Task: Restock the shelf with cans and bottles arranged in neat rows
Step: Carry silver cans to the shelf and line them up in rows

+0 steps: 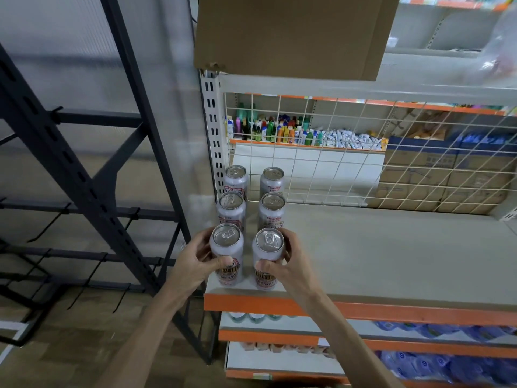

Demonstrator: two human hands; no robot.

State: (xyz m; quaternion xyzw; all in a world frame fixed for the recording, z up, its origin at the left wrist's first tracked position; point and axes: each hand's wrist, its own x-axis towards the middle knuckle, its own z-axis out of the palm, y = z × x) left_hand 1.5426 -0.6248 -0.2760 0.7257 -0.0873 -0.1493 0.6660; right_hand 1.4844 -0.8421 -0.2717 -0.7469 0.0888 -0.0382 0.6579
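step: we were finishing two can rows at the near left corner of the shelf (391, 256) | next, we judged: square the pair, release | cardboard box (293, 32) overhead, wire grid (349, 152) far, nothing blocked | four cans (231, 208) behind | left hand (193, 261) fingers curled round left can (226, 235), right hand (291, 261) round right can (269, 240)

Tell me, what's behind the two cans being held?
Four more cans stand there in two rows, back to the wire grid. The left can in the left hand and right can in the right hand cover the middle pair's lower parts.
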